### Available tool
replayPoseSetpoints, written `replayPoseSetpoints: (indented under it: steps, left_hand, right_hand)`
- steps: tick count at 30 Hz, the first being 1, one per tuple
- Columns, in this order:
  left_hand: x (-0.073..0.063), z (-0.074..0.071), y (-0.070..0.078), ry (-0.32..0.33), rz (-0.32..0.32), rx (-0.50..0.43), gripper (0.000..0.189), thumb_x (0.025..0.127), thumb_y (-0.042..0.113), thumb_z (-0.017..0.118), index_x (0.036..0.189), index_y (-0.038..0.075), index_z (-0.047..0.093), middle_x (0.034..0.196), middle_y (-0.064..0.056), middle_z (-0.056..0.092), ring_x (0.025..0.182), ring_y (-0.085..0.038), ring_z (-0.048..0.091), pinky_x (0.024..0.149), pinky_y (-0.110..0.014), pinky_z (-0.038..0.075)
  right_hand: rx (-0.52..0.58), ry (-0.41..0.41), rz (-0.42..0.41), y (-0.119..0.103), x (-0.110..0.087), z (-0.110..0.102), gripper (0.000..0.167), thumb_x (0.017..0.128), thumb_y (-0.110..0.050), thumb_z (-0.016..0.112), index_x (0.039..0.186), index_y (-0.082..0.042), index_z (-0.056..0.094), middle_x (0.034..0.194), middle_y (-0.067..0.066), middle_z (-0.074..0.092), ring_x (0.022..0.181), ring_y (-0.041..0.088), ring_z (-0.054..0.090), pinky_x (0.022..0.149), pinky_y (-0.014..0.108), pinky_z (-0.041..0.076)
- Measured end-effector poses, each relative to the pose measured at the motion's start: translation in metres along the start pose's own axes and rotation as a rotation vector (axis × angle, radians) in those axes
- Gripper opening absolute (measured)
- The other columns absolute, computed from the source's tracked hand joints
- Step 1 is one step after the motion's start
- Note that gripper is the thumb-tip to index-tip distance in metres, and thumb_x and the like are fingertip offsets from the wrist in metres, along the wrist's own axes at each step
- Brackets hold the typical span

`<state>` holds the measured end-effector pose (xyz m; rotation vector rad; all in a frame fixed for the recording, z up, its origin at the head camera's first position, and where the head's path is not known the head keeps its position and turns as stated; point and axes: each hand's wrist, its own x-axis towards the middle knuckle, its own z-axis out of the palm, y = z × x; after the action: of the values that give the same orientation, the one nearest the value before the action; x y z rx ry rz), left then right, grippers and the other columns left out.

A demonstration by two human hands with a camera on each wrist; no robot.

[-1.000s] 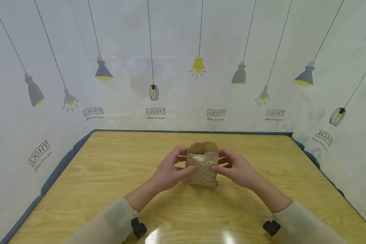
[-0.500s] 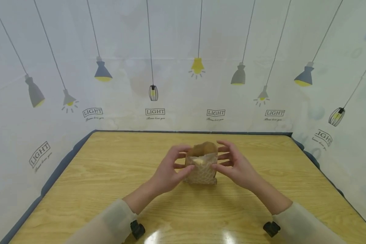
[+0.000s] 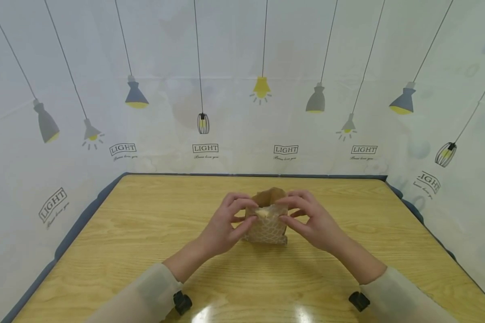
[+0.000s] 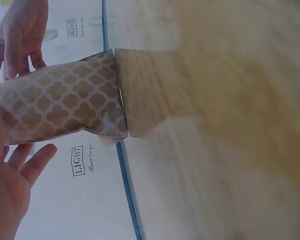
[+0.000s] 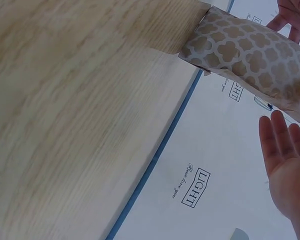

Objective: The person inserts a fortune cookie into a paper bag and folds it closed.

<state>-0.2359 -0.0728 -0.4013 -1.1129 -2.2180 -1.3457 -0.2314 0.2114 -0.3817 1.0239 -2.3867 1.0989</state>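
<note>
A small brown paper bag [image 3: 266, 229] with a white lattice print stands upright on the table, its mouth open at the top. A pale yellow patch [image 3: 262, 214] shows just below its front rim. My left hand [image 3: 222, 226] pinches the left end of the front rim, thumb on the printed face and index finger over the top. Mirroring it, my right hand [image 3: 318, 224] pinches the right end of that rim. In the left wrist view the bag's printed face [image 4: 65, 100] looks puffed out, its base on the table. The other fingers of my right hand [image 5: 290, 175] are extended beside the bag.
The wooden table [image 3: 153, 215] has a dark blue edging [image 3: 226, 174] along its back and sides. Behind it hangs a white backdrop [image 3: 234, 58] printed with lamps and LIGHT labels. A small black device [image 3: 359, 301] sits at each sleeve cuff.
Both hands held the bag's sides; the right fingers spread off, then both index fingers came forward over the front rim. The bag's mouth has changed shape slightly, and it stays in place.
</note>
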Motion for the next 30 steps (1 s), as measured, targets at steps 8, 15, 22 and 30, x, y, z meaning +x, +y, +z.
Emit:
replayPoseSetpoints:
  steps: [8, 15, 22, 30]
  left_hand:
    - [0.000, 0.000, -0.001, 0.011, -0.002, 0.025, 0.021, 0.104, 0.006, 0.073, 0.124, 0.009, 0.070, 0.138, -0.016, 0.054, 0.122, -0.033, 0.063, 0.087, -0.052, 0.068]
    - [0.001, 0.002, -0.003, -0.004, -0.018, 0.054, 0.011, 0.103, 0.010, 0.076, 0.114, 0.011, 0.072, 0.142, -0.019, 0.052, 0.124, -0.036, 0.068, 0.090, -0.058, 0.066]
    - [0.002, 0.003, -0.004, -0.018, -0.044, -0.025, 0.029, 0.103, 0.010, 0.076, 0.131, 0.008, 0.066, 0.144, -0.019, 0.054, 0.130, -0.039, 0.065, 0.092, -0.051, 0.067]
    - [0.004, 0.003, -0.006, -0.078, -0.242, -0.198, 0.072, 0.104, 0.013, 0.077, 0.164, 0.014, 0.037, 0.149, -0.017, 0.062, 0.132, -0.039, 0.069, 0.098, -0.044, 0.065]
  right_hand:
    - [-0.113, 0.004, -0.069, 0.000, 0.001, 0.001, 0.034, 0.098, -0.002, 0.080, 0.128, -0.018, 0.076, 0.133, 0.007, 0.057, 0.110, 0.023, 0.063, 0.087, 0.039, 0.065]
    - [-0.200, -0.017, -0.092, -0.001, 0.001, 0.001, 0.027, 0.098, -0.006, 0.081, 0.117, -0.024, 0.076, 0.132, 0.007, 0.056, 0.106, 0.015, 0.057, 0.081, 0.033, 0.059]
    - [-0.101, -0.035, -0.002, -0.003, 0.000, 0.004, 0.050, 0.099, -0.008, 0.081, 0.145, -0.015, 0.063, 0.144, 0.014, 0.056, 0.117, 0.024, 0.066, 0.091, 0.043, 0.064]
    - [0.201, -0.091, 0.343, 0.003, -0.002, 0.011, 0.068, 0.102, -0.021, 0.080, 0.159, -0.013, 0.045, 0.147, 0.023, 0.061, 0.124, 0.040, 0.073, 0.098, 0.044, 0.065]
